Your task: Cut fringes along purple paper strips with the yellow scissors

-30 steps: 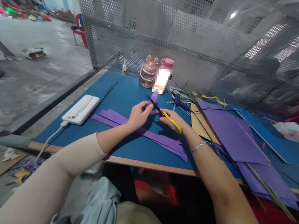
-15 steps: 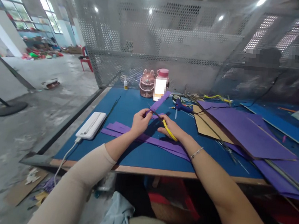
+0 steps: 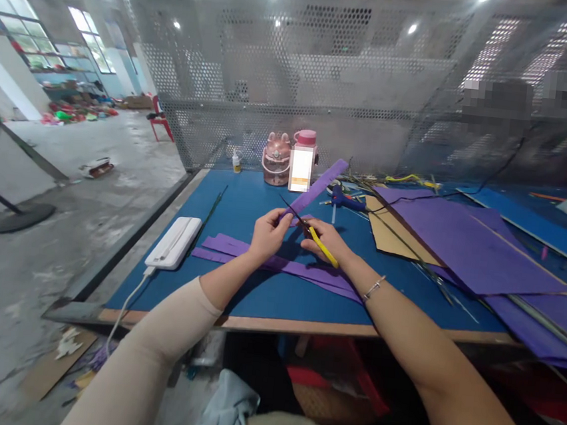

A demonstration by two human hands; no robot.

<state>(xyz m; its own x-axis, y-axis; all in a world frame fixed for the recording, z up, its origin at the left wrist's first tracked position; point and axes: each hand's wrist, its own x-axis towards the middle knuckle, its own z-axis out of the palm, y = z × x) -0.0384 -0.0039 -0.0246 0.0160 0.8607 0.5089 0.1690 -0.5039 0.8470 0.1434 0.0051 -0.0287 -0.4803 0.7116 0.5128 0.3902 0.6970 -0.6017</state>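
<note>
My left hand (image 3: 267, 233) pinches the near end of a long purple strip (image 3: 319, 186) that slants up and away toward the right. My right hand (image 3: 328, 240) grips yellow-handled scissors (image 3: 311, 234), whose dark blades point left across the strip just past my left fingers. Both hands hover over a pile of cut purple strips (image 3: 302, 271) lying flat on the blue tabletop (image 3: 244, 202).
A white power bank (image 3: 174, 242) with a cable lies at the left. Two pink bottles (image 3: 289, 158) and a small glue bottle (image 3: 237, 162) stand by the mesh wall. A blue glue gun (image 3: 345, 198), brown card (image 3: 392, 233) and large purple sheets (image 3: 461, 240) lie to the right.
More of the purple strip now sticks out beyond my hands, reaching farther up and right. The view has risen, so the tabletop sits lower and the room at left shows more.
</note>
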